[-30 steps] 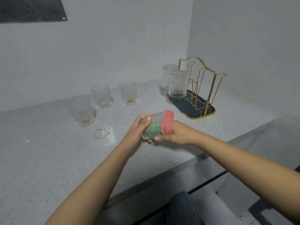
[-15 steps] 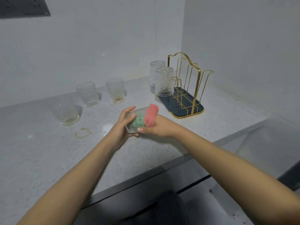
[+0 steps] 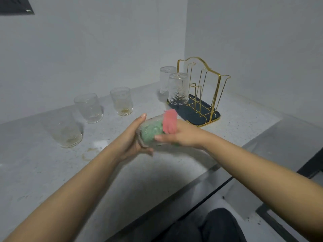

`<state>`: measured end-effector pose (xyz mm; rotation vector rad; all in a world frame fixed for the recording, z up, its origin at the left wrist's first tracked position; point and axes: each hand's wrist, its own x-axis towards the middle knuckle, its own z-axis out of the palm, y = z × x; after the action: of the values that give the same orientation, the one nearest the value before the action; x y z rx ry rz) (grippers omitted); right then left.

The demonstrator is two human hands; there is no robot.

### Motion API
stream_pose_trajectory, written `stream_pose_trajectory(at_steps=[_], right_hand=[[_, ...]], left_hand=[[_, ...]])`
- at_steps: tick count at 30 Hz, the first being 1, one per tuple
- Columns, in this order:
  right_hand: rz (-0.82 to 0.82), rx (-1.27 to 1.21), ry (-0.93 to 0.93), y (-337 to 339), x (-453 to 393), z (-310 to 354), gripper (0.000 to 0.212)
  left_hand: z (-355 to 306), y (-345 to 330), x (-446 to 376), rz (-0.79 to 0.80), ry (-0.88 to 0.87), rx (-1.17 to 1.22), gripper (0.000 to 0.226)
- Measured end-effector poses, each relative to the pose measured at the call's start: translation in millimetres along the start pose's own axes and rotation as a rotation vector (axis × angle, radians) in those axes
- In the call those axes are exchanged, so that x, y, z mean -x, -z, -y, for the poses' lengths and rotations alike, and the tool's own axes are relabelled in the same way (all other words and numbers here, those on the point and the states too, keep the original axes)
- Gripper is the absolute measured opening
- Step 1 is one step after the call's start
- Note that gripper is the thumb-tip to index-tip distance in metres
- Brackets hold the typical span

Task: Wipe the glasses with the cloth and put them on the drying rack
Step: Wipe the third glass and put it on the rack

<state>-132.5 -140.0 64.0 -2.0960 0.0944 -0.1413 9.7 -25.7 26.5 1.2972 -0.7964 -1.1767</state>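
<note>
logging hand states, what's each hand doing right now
Left hand: grips the glass.
Right hand: holds the cloth stuffed in it.

we see clear embossed glass [image 3: 150, 130], fuzzy pink-green cloth [image 3: 169, 121], shiny gold wire rack [image 3: 204, 95], matt speckled counter [image 3: 43, 168].

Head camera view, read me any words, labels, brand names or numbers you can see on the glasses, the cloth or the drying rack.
None: no readable text anywhere.
Glasses on the rack: embossed pattern only, no lettering.
Cloth: plain pink and green, no label visible.
Drying rack: bare gold wire and dark tray, no marking.
</note>
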Motion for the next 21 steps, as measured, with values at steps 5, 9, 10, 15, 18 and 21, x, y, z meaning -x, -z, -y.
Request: stream_pose_trajectory(at_steps=[5, 9, 10, 15, 18, 21], right_hand=[[0.134, -0.226, 0.037, -10, -6, 1, 0.028], [0.148, 0.631, 0.077, -30, -5, -9, 0.039], [0.129, 0.671, 0.095, -31, -4, -5, 0.037], [0.121, 0.255, -0.065, 0, -1, 35, 0.011], [0.194, 0.188, -0.083, 6, -8, 44, 0.009], [0.126, 0.073, -0.078, 8, -13, 38, 0.015]], left_hand=[[15, 12, 1, -0.105, -0.284, -0.15, 0.053], [3, 22, 16, 0.046, 0.189, 0.05, 0.052], [3, 26, 18, 0.088, 0.258, 0.073, 0.057], [8, 48, 25, 0.387, 0.163, 0.091, 0.084], [5, 46, 23, 0.596, 0.083, 0.12, 0.09], [-1, 27, 22, 0.458, 0.068, 0.115, 0.088]])
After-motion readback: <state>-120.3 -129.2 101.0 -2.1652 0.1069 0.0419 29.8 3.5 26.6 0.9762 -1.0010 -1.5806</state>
